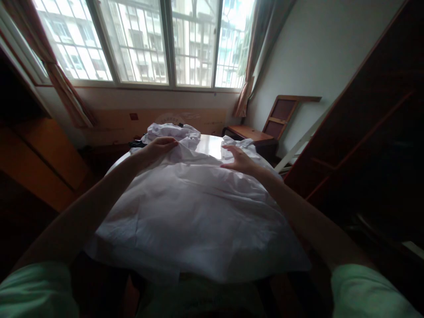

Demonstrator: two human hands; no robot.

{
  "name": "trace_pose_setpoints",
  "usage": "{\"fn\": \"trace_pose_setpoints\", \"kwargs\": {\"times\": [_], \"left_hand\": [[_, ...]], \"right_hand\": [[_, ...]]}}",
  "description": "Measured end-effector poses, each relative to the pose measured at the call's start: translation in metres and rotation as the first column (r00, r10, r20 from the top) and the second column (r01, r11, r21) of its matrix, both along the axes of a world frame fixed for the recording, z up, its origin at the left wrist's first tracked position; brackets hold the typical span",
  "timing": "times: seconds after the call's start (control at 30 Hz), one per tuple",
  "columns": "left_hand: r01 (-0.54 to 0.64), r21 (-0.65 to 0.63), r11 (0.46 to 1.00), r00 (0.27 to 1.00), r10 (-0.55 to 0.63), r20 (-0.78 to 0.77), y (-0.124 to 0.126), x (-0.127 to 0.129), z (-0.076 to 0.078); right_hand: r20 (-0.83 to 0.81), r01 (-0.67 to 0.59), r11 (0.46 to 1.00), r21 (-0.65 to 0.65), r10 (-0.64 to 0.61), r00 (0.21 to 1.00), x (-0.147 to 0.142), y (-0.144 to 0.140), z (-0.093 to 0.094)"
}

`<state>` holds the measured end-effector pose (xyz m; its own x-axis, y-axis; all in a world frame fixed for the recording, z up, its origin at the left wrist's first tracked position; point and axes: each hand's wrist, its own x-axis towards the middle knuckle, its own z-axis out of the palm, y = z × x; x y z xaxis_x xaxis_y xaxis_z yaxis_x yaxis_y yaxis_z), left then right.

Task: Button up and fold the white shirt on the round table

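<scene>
A large white cloth (195,212), thin and creased, is spread over the table and hangs down over the near edge towards me. I cannot make out whether it is a garment or a sheet. At the cloth's far edge, my left hand (162,145) is closed, its fingertips pinching a fold. My right hand (240,160) reaches to the far right part of the cloth, thumb and fingers apart and nothing gripped between them. Beyond my left hand lies a crumpled heap of white cloth (172,131). Another bunched white piece (248,145) lies behind my right hand.
Between the heaps shows the shiny white tabletop (211,145). Behind it, a long cardboard panel (145,119) leans under the barred window (142,44). A wooden chair (281,115) stands back right. Dark furniture (357,119) rises on the right, and an orange-brown cabinet (43,154) on the left.
</scene>
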<state>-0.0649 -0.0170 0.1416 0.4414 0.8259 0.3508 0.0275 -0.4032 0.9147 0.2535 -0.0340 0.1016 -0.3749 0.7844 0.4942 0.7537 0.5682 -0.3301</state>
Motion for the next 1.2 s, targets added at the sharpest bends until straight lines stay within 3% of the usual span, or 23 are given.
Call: {"fn": "trace_pose_setpoints", "kwargs": {"times": [0.1, 0.17, 0.23, 0.3, 0.4, 0.5, 0.57, 0.63, 0.73, 0.8, 0.9, 1.03, 1.13, 1.2], "left_hand": [[0.08, -0.036, 0.996, 0.991, -0.084, -0.107, -0.022, 0.008, 0.005], [0.093, 0.047, 0.995, 0.985, -0.085, -0.149, -0.032, 0.011, 0.008], [0.081, 0.115, 0.99, 0.982, -0.059, -0.18, -0.037, 0.011, 0.01], [0.037, 0.154, 0.987, 0.982, -0.007, -0.191, -0.036, 0.008, 0.013], [-0.042, 0.213, 0.976, 0.976, 0.086, -0.199, -0.03, 0.0, 0.017], [0.006, 0.255, 0.967, 0.926, 0.091, -0.366, -0.027, -0.011, 0.022], [0.09, 0.285, 0.954, 0.823, 0.09, -0.561, -0.028, -0.017, 0.022], [0.099, 0.373, 0.923, 0.676, 0.213, -0.705, -0.027, -0.026, 0.018], [-0.025, 0.592, 0.805, 0.456, 0.536, -0.71, -0.018, -0.044, 0.01], [-0.108, 0.67, 0.734, 0.393, 0.651, -0.65, -0.007, -0.061, 0.004], [-0.214, 0.624, 0.752, 0.446, 0.643, -0.622, 0.009, -0.088, 0.0], [-0.377, 0.432, 0.819, 0.624, 0.57, -0.535, 0.018, -0.108, -0.004], [-0.473, 0.241, 0.848, 0.766, 0.531, -0.364, 0.014, -0.105, -0.01], [-0.512, 0.125, 0.85, 0.811, 0.527, -0.255, 0.01, -0.099, -0.014]], "right_hand": [[-0.002, -0.264, 0.963, -0.047, 0.264, 0.965, -0.033, 0.005, 0.001], [-0.056, -0.406, 0.905, -0.126, 0.402, 0.914, -0.053, 0.006, 0.004], [-0.127, -0.497, 0.843, -0.208, 0.48, 0.868, -0.071, 0.005, 0.011], [-0.156, -0.512, 0.818, -0.261, 0.488, 0.859, -0.083, 0.004, 0.022], [-0.017, -0.428, 0.848, -0.314, 0.446, 0.895, -0.09, 0.001, 0.039], [0.247, -0.278, 0.847, -0.453, 0.419, 0.874, -0.084, -0.002, 0.047], [0.376, -0.145, 0.851, -0.504, 0.368, 0.85, -0.074, -0.005, 0.047], [0.439, -0.056, 0.879, -0.473, 0.29, 0.85, -0.059, -0.006, 0.045], [0.459, 0.023, 0.94, -0.339, 0.144, 0.877, -0.032, -0.005, 0.044], [0.41, 0.058, 0.955, -0.289, 0.069, 0.91, -0.012, -0.003, 0.046], [0.251, 0.032, 0.925, -0.379, 0.069, 0.965, 0.018, -0.002, 0.05], [-0.016, 0.059, 0.936, -0.348, -0.069, 0.998, 0.05, -0.006, 0.051], [-0.243, 0.134, 0.947, -0.293, -0.21, 0.947, 0.064, -0.008, 0.046], [-0.369, 0.161, 0.95, -0.267, -0.255, 0.894, 0.069, -0.008, 0.042]]}}
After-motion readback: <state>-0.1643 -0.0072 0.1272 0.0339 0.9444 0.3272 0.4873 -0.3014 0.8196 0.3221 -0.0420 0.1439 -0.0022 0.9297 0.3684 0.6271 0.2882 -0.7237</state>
